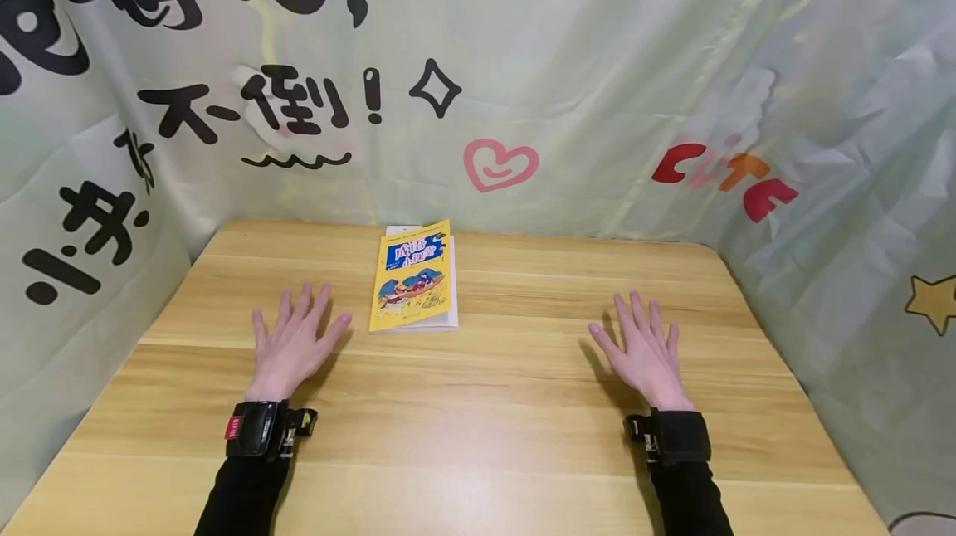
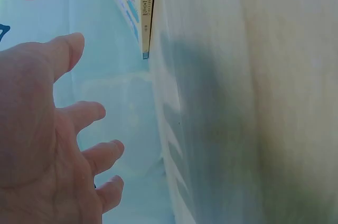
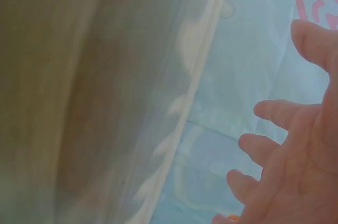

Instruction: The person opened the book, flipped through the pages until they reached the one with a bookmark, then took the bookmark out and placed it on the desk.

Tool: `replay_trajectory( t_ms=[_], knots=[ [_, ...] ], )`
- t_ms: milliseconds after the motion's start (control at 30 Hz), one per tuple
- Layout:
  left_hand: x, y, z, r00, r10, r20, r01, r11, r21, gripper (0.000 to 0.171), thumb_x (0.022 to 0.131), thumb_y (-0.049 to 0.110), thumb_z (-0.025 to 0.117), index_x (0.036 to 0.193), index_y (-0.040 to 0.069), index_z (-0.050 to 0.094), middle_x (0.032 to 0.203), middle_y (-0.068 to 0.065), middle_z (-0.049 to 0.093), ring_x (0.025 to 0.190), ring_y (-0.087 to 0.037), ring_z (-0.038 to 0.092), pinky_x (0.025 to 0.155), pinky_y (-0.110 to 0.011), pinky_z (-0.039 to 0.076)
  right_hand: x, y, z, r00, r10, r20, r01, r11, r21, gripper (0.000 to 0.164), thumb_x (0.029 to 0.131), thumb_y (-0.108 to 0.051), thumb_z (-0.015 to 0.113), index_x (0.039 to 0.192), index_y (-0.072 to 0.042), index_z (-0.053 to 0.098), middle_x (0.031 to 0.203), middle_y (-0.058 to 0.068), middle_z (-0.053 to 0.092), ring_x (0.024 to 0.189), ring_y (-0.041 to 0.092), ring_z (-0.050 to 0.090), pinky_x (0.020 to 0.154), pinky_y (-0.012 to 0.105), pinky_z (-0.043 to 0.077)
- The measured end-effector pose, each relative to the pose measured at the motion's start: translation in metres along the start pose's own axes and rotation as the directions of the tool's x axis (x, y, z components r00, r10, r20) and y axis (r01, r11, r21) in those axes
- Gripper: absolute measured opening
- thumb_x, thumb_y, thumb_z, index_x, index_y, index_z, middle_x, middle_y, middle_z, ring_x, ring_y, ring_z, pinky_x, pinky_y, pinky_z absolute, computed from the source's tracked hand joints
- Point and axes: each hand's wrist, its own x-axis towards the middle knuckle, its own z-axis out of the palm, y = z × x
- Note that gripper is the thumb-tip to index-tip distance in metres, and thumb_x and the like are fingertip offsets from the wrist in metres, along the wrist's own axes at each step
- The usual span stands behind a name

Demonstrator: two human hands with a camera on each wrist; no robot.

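Observation:
A yellow book [image 1: 409, 283] with a blue title block and a cartoon picture lies near the back of the wooden table, a white sheet or second book showing under it. To its left, my left hand [image 1: 291, 345] hovers palm down with fingers spread, holding nothing. The left wrist view catches the book's spine [image 2: 147, 12] beyond the thumb. Well to the right of the book, my right hand [image 1: 644, 353] is likewise spread above the table, and it touches nothing. Only that hand [image 3: 296, 145], its shadow and the cloth appear in the right wrist view.
The wooden table [image 1: 478, 436] ends at a pale cloth curtain [image 1: 597, 63] behind it and on both sides. Printed on the cloth are black characters, a pink heart [image 1: 500, 165] and coloured letters. Black bands with small cameras [image 1: 299, 422] sit on both wrists.

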Motion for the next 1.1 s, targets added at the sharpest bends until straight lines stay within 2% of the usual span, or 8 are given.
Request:
replay_trajectory(
  t_ms=[233,400,633,767,833,967,1033,1100],
  knots=[
    [0.000,0.002,0.000,1.000,0.005,0.008,-0.005,1.000,0.000,0.078,0.098,0.059,0.030,0.153,0.005,0.020,0.155,-0.028,0.012,0.137,-0.049,-0.003,0.101,-0.074,-0.012,0.000,-0.001,0.000,1.000,0.001,0.006,-0.001,1.000,0.023,0.079,0.098,-0.056,0.036,0.155,-0.008,0.009,0.157,0.025,0.003,0.140,0.041,-0.013,0.104,0.072,-0.007],
    [0.001,0.007,0.001,0.999,0.021,0.028,-0.020,1.000,-0.007,0.079,0.097,0.061,0.029,0.153,0.006,0.020,0.155,-0.028,0.012,0.137,-0.051,0.000,0.101,-0.075,-0.011,0.006,-0.006,0.005,1.000,-0.019,0.007,0.018,0.983,0.180,0.076,0.100,-0.049,0.038,0.155,-0.007,0.008,0.158,0.024,-0.002,0.139,0.045,-0.009,0.105,0.072,-0.005],
    [0.008,0.021,0.005,0.993,0.069,0.092,-0.056,0.989,-0.137,0.077,0.098,0.059,0.027,0.154,0.009,0.016,0.156,-0.025,0.011,0.137,-0.051,0.001,0.100,-0.076,-0.010,0.013,-0.023,0.016,0.999,-0.037,0.009,0.028,0.870,0.493,0.069,0.102,-0.043,0.038,0.155,-0.010,0.009,0.159,0.018,0.004,0.142,0.037,0.003,0.110,0.066,0.005],
    [0.012,0.029,0.009,0.985,0.093,0.145,-0.053,0.964,-0.259,0.076,0.099,0.059,0.024,0.155,0.010,0.013,0.157,-0.022,0.008,0.137,-0.051,0.000,0.100,-0.075,-0.010,0.015,-0.033,0.024,1.000,-0.004,0.010,-0.004,0.728,0.686,0.066,0.102,-0.041,0.039,0.154,-0.006,0.018,0.158,0.017,0.015,0.141,0.035,0.017,0.113,0.059,0.011],
    [0.015,0.033,0.012,0.978,0.107,0.177,-0.044,0.944,-0.327,0.074,0.100,0.057,0.024,0.155,0.009,0.011,0.158,-0.022,0.005,0.137,-0.050,-0.001,0.101,-0.075,-0.009,0.015,-0.038,0.028,1.000,0.011,0.018,-0.021,0.608,0.793,0.065,0.102,-0.039,0.041,0.152,-0.002,0.022,0.157,0.018,0.019,0.139,0.035,0.022,0.115,0.055,0.013],
    [0.026,0.039,0.018,0.964,0.124,0.236,-0.007,0.897,-0.443,0.071,0.102,0.052,0.024,0.155,0.008,0.007,0.156,-0.027,-0.002,0.138,-0.048,-0.005,0.103,-0.073,-0.007,0.016,-0.048,0.037,0.999,0.012,0.047,-0.048,0.317,0.947,0.064,0.103,-0.034,0.041,0.150,0.005,0.020,0.156,0.022,0.019,0.139,0.035,0.023,0.117,0.049,0.011],
    [0.035,0.042,0.020,0.960,0.125,0.251,0.006,0.885,-0.466,0.071,0.103,0.050,0.025,0.155,0.007,0.006,0.156,-0.029,-0.001,0.139,-0.047,-0.007,0.105,-0.071,-0.006,0.017,-0.052,0.041,0.999,0.003,0.047,-0.047,0.249,0.967,0.062,0.104,-0.031,0.040,0.149,0.007,0.020,0.155,0.024,0.020,0.139,0.035,0.022,0.117,0.046,0.010],
    [0.045,0.044,0.023,0.958,0.128,0.257,0.011,0.877,-0.480,0.071,0.103,0.049,0.028,0.155,0.006,0.006,0.155,-0.029,0.003,0.139,-0.046,-0.009,0.107,-0.069,-0.006,0.018,-0.055,0.046,0.999,-0.003,0.040,-0.038,0.232,0.972,0.059,0.104,-0.028,0.039,0.148,0.008,0.022,0.154,0.026,0.022,0.139,0.034,0.024,0.117,0.045,0.010]
  ],
)
